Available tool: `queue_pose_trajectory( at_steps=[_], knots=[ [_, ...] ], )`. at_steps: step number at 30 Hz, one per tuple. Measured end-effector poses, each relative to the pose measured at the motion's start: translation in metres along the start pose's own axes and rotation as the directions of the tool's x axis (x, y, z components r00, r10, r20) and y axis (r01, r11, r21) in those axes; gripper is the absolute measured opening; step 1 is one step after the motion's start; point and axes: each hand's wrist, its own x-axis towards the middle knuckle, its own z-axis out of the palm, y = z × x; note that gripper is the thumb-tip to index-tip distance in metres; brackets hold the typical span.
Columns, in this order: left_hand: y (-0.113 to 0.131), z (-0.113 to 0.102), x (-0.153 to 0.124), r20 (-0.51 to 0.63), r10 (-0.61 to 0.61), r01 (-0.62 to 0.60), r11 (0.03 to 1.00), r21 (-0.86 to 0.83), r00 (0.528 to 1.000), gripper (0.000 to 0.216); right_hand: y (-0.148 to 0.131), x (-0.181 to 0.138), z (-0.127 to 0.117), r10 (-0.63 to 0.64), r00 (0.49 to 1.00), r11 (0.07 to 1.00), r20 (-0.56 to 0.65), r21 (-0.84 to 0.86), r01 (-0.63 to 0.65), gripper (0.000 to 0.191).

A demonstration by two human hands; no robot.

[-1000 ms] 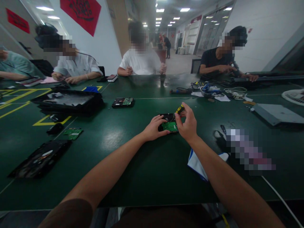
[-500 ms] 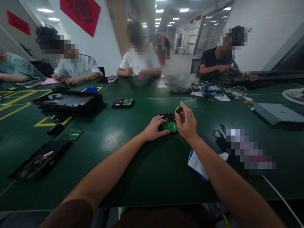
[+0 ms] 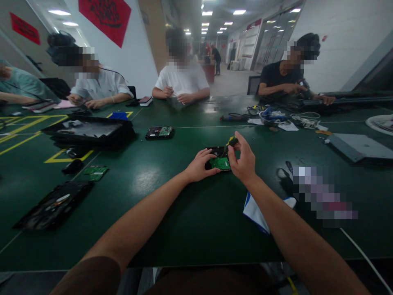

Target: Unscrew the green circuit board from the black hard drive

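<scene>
A hard drive (image 3: 220,164) with a green circuit board lies on the table in front of me. My left hand (image 3: 199,166) grips its left side, thumb along the near edge and fingers over the far part. Between the thumb and fingers of my right hand (image 3: 244,162) is a screwdriver (image 3: 232,141) with a black and yellow handle. It is tilted over the right part of the drive. Its tip is too small and too hidden to make out. Beneath my right forearm lies a white cloth (image 3: 255,213) with blue edging.
Another hard drive (image 3: 159,132) sits farther back. To the left are a black tray (image 3: 89,133), a loose circuit board (image 3: 96,172) and a black panel (image 3: 55,205). A grey metal box (image 3: 362,147) and a cable pile (image 3: 273,114) are at right. Several people sit across the table.
My right hand and the screwdriver have shifted very slightly, with the handle a little more tilted. The left hand keeps its place on the hard drive. The view has moved a touch.
</scene>
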Motion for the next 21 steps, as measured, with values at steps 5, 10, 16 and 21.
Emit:
queue_pose_trajectory(
  at_steps=[5, 10, 16, 21],
  knots=[
    [0.0000, -0.0008, -0.0003, 0.008, -0.006, 0.006, 1.000, 0.002, 1.000, 0.068, 0.0009, -0.0004, 0.0007, 0.021, 1.000, 1.000, -0.009, 0.001, -0.021, 0.061],
    [0.0014, -0.0020, -0.0010, 0.007, 0.001, -0.001, 1.000, 0.007, 1.000, 0.067, 0.0016, -0.0011, 0.0004, 0.021, 1.000, 1.000, 0.015, -0.014, -0.021, 0.064],
    [-0.0002, -0.0001, 0.0002, 0.002, -0.004, 0.003, 1.000, 0.010, 1.000, 0.067, 0.0021, -0.0019, 0.0029, 0.027, 1.000, 1.000, 0.001, -0.003, -0.027, 0.060],
    [-0.0034, 0.0015, 0.0010, 0.007, -0.009, 0.009, 1.000, 0.023, 1.000, 0.068, 0.0025, -0.0010, 0.0030, 0.019, 1.000, 1.000, -0.011, 0.000, -0.019, 0.060]
  ],
)
